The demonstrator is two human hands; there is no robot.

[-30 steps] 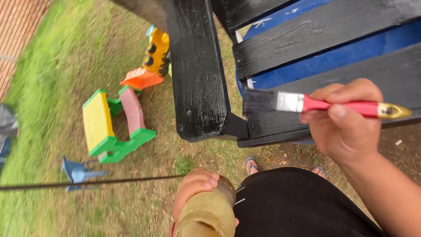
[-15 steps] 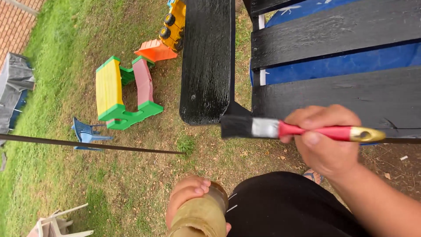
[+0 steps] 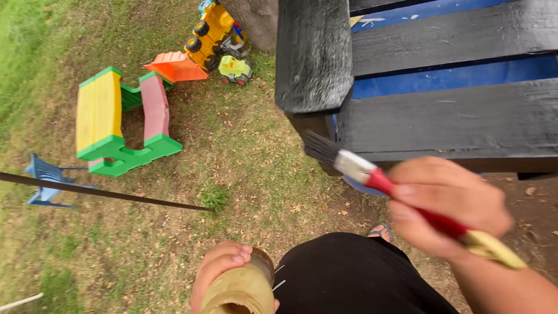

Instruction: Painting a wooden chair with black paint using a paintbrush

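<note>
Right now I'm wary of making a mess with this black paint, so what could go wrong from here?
The red-handled paintbrush in the right hand has its black bristles off the black-painted wooden structure, so paint could drip onto the bare foot in a sandal or the black shorts below. The tan cylindrical container in the left hand looks tilted and might spill. The blue surface between planks could catch stray strokes.

- The right hand (image 3: 444, 209) now tilts the paintbrush (image 3: 372, 174), its bristles up-left at the black plank's (image 3: 314, 55) lower end instead of level.
- The toy trucks (image 3: 218, 35) come fully into view.
- The blue toy (image 3: 46, 174) sits further left.
</note>
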